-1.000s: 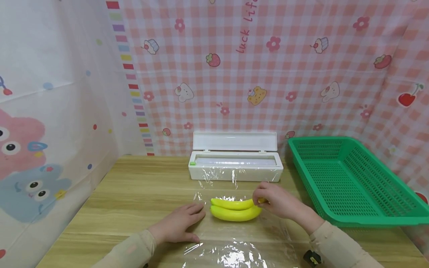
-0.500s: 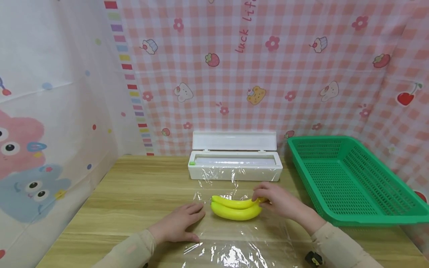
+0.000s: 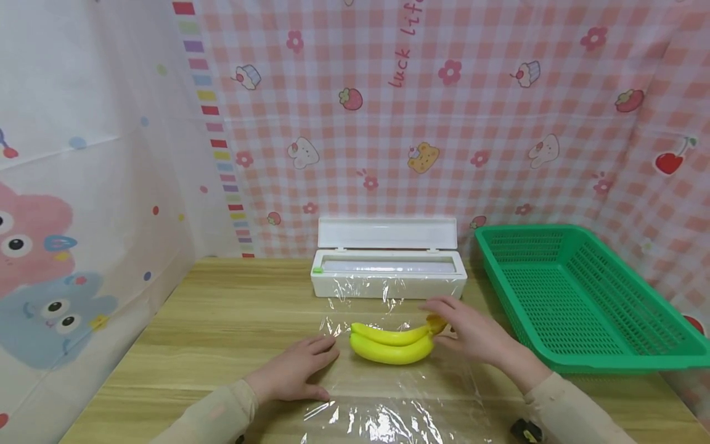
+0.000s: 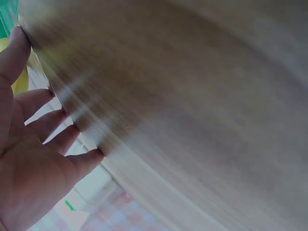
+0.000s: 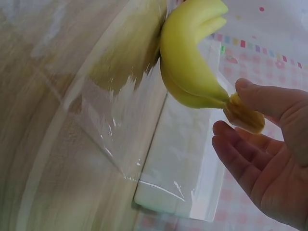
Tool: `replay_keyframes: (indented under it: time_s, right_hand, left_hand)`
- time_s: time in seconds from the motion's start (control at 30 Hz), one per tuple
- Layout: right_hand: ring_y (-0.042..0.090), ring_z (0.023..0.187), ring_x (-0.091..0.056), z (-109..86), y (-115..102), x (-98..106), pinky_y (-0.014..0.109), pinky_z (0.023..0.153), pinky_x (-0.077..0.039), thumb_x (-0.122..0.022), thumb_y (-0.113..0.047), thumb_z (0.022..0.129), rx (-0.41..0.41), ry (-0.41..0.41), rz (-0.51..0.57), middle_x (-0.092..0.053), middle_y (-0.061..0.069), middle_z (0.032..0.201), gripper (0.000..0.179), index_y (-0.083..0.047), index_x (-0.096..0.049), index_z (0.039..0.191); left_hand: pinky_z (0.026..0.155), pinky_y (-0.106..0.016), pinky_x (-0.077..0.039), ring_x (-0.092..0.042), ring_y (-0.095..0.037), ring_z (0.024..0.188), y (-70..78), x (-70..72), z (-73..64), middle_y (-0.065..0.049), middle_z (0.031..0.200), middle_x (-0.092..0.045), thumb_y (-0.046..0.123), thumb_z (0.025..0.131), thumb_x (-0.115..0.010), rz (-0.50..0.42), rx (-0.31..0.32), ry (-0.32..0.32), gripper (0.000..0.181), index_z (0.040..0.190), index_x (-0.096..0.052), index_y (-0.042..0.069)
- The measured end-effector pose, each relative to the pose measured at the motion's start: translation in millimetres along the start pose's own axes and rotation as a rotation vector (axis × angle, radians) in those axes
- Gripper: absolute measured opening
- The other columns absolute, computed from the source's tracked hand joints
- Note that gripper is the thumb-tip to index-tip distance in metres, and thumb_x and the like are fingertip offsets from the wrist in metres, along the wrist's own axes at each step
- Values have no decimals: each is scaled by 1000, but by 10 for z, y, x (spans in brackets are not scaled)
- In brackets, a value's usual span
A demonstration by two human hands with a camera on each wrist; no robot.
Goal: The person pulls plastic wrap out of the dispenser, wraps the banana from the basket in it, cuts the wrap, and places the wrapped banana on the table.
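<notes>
- The right hand (image 3: 471, 333) has loosened: half a second ago its fingers covered the brownish-yellow stem (image 3: 436, 323); now thumb and fingers stand apart with the stem showing between them. The right wrist view has the thumb tip at the stem — whether it still touches, I cannot tell.
- The bunch of smooth yellow curved bananas (image 3: 391, 351), two of them showing, lies on the shiny sheet of clear plastic film (image 3: 383, 425), stem toward the right hand, tips toward the left. It has barely shifted since the earlier frames.
- The left hand (image 3: 294, 373) has stayed put, fingers spread and grasping nothing, resting at the film's left side, just beside the banana tips. Its fingertips meet the wooden tabletop (image 3: 222, 308) or the film over it; which one is unclear.
- Behind, the film reaches the long white plastic box (image 3: 388, 288), its lid raised; the green perforated plastic basket (image 3: 627, 364) stands to the right.
- My reading: positioning the bananas looks finished or nearly so — the film is not yet folded over them.
</notes>
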State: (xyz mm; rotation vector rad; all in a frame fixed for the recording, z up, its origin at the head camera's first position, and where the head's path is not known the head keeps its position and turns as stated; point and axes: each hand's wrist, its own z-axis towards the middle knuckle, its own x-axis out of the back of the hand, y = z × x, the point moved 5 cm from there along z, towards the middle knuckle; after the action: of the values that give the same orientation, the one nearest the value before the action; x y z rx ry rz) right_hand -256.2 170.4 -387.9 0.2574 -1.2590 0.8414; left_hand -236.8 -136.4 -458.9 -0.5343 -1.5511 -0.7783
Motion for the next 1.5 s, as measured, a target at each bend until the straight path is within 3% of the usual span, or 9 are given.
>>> replay_keyframes:
  time_s: [0.13, 0.4, 0.7, 1.13, 1.33, 1.5]
  right_hand:
    - [19, 94, -64, -52, 19, 29, 30, 73, -58, -83, -16, 81, -6, 35, -12, -57, 10, 130, 64, -12, -54, 137]
    - [30, 116, -58, -207, 4, 101, 45, 87, -57, -84, -14, 79, 13, 102, -48, -53, 13, 137, 70, -12, -52, 140]
    - [28, 118, -58, -429, -42, 173, 45, 91, -55, -86, -14, 75, 43, 116, -90, -56, 12, 133, 72, -8, -53, 139]
    - [25, 116, -59, -672, -91, 199, 44, 89, -56, -88, -15, 72, 90, 141, -125, -58, 8, 132, 77, -13, -52, 141]
    - [17, 117, -58, -765, -85, 221, 40, 90, -55, -82, -30, 82, 93, 130, -127, -57, -4, 132, 69, -20, -51, 143]
    - [15, 115, -59, -852, -77, 255, 37, 89, -56, -84, -25, 78, 91, 123, -138, -57, -7, 132, 71, -19, -53, 142]
  left_hand:
    - [114, -52, -31, -35, -39, 140, 8, 14, -3, -21, 153, -37, 49, 85, -72, 7, -12, 7, 81, 144, -48, 1]
    - [113, -53, -32, -36, -40, 139, 11, 38, -7, -23, 152, -38, 51, 85, -71, 3, -30, 13, 82, 144, -48, -1]
    - [114, -53, -30, -34, -40, 140, -10, 52, -51, -21, 155, -35, 51, 85, -72, -44, 1, 1, 83, 146, -45, 2]
    - [112, -54, -33, -39, -39, 138, -59, 163, -175, -20, 152, -39, 52, 87, -68, -35, -54, 95, 80, 143, -48, -1]
    - [110, -55, -35, -41, -41, 135, -45, 242, -288, -23, 149, -42, 44, 87, -72, -35, -75, 151, 76, 142, -48, -4]
    - [108, -55, -38, -45, -41, 132, -17, 316, -402, -23, 146, -46, 39, 86, -75, 15, -84, 207, 75, 140, -49, -7]
